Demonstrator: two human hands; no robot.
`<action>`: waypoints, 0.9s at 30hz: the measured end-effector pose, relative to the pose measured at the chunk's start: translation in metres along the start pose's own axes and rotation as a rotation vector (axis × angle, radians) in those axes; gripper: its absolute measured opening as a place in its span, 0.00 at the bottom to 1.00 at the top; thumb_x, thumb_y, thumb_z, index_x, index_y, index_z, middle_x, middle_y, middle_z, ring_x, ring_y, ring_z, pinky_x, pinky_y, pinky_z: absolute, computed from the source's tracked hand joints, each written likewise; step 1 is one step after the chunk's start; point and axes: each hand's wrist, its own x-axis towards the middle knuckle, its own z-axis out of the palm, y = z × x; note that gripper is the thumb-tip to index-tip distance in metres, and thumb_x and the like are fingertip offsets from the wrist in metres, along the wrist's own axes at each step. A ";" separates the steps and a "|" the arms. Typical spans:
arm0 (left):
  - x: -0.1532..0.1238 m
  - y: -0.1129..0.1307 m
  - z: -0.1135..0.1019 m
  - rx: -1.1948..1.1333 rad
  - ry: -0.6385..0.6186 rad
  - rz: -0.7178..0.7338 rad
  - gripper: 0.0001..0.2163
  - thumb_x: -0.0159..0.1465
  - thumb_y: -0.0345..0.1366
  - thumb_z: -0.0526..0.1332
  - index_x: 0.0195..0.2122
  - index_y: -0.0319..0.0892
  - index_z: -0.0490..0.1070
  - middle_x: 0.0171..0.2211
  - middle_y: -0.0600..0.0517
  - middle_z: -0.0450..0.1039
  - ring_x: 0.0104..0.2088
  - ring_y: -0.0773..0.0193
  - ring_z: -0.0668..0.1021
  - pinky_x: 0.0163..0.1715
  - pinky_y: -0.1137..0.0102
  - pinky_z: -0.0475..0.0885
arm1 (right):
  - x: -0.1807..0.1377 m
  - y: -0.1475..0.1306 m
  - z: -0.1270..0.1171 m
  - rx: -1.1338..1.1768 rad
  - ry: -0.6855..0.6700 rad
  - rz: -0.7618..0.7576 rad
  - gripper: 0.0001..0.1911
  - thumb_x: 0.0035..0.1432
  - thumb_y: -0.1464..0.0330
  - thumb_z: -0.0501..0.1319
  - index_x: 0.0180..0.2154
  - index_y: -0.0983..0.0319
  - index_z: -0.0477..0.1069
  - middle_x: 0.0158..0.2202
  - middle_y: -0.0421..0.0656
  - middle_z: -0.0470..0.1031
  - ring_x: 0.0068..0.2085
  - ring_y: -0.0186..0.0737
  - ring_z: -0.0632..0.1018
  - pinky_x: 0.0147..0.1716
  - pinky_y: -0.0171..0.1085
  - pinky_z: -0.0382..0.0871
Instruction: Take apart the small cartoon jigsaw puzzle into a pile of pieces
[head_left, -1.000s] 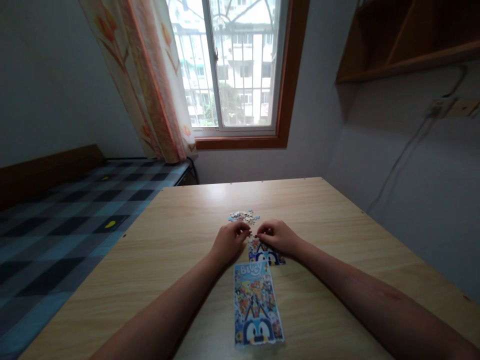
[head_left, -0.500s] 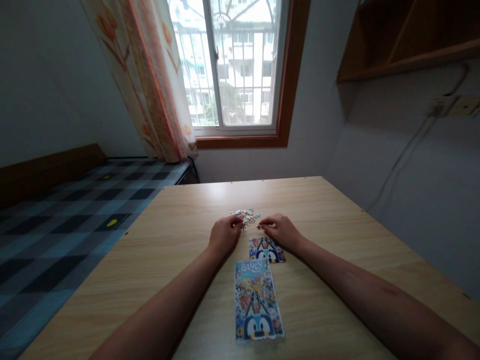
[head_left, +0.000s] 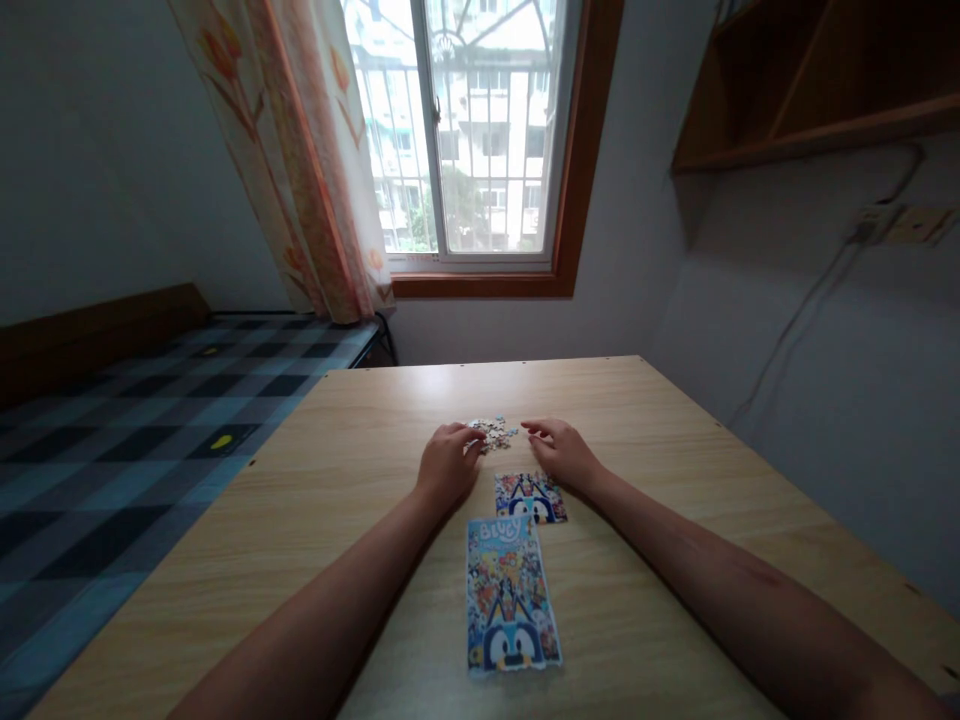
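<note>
A small heap of jigsaw puzzle pieces (head_left: 495, 433) lies on the wooden table between my two hands. At its left edge rests my left hand (head_left: 450, 463), fingers curved over the nearest pieces and the thumb a little apart; no piece shows clearly in its grip. On the other side, my right hand (head_left: 561, 452) is just off the heap, its fingers apart and nothing visible in them. Nearer to me lies a small colourful picture card (head_left: 529, 498) with a blue cartoon dog, beside my right wrist. Below it is a taller "Bluey" packet (head_left: 511, 595), touching or slightly overlapping the card.
The wooden table (head_left: 360, 430) reaches toward a barred window (head_left: 487, 130) with a flowered curtain (head_left: 300, 180). To the left stands a bed with a checked cover (head_left: 187, 420). A wall shelf (head_left: 817, 140) and a hanging cable (head_left: 795, 315) are on the right.
The small piece at my right fingertips is no longer visible there; that hand has risen slightly and its fingers have parted. My left fingers have loosened from a pinch beside the heap.
</note>
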 end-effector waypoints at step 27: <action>-0.011 0.034 -0.007 0.017 -0.369 0.063 0.06 0.61 0.39 0.65 0.34 0.42 0.77 0.37 0.48 0.75 0.40 0.57 0.75 0.40 0.66 0.68 | -0.009 -0.045 -0.044 -0.426 -0.493 -0.029 0.08 0.45 0.72 0.66 0.30 0.58 0.82 0.28 0.44 0.80 0.28 0.37 0.74 0.27 0.32 0.59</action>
